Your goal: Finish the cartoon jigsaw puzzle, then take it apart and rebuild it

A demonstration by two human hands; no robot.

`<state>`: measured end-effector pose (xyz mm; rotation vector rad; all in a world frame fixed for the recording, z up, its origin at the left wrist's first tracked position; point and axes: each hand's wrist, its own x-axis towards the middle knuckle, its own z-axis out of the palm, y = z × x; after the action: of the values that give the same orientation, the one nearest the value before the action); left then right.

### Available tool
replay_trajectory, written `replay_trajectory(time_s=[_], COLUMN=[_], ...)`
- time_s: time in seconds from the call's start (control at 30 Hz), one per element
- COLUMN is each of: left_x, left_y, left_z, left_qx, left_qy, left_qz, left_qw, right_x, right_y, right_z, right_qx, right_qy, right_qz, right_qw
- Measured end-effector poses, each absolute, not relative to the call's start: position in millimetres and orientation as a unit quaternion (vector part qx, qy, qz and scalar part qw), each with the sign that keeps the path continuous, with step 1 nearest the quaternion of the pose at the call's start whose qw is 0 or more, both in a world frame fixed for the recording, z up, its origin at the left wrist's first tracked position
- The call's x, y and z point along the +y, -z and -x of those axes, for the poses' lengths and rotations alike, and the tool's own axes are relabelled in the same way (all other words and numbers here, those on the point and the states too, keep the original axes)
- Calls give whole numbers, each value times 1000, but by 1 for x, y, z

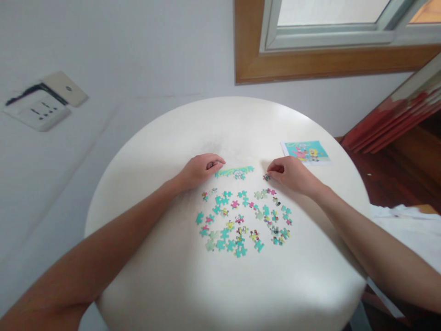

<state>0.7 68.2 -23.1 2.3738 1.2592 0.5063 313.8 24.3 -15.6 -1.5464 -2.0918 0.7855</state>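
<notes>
A joined strip of jigsaw puzzle (pixel 234 172), teal and yellow with a pale face near its middle, lies on the white table. My left hand (pixel 201 170) rests at the strip's left end, fingers curled; whatever they may hold is hidden. To the right of the strip, my right hand (pixel 287 172) pinches a small dark, multicoloured puzzle piece (pixel 266 177) at the tabletop. Many loose puzzle pieces (pixel 239 219) in teal, pink, yellow and pale green are spread in front of both hands, some overlapping.
A picture card (pixel 308 152) with cartoon figures lies behind my right hand. The round white table (pixel 165 276) stands against a wall with a socket (pixel 37 110) at left and a wood-framed window (pixel 320 64) above. A red curtain (pixel 392 117) hangs at right.
</notes>
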Motion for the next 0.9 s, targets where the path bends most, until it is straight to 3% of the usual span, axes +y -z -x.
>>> replay_trajectory(time_s=[0.9], left_x=[72], left_y=[20], left_z=[0], left_qx=[479], left_qy=[-148], left_qz=[-845], left_qw=[185], right_x=[18], right_y=[10], right_z=[-304], right_qx=[-772], right_qy=[-271], right_qz=[542], right_qw=[190])
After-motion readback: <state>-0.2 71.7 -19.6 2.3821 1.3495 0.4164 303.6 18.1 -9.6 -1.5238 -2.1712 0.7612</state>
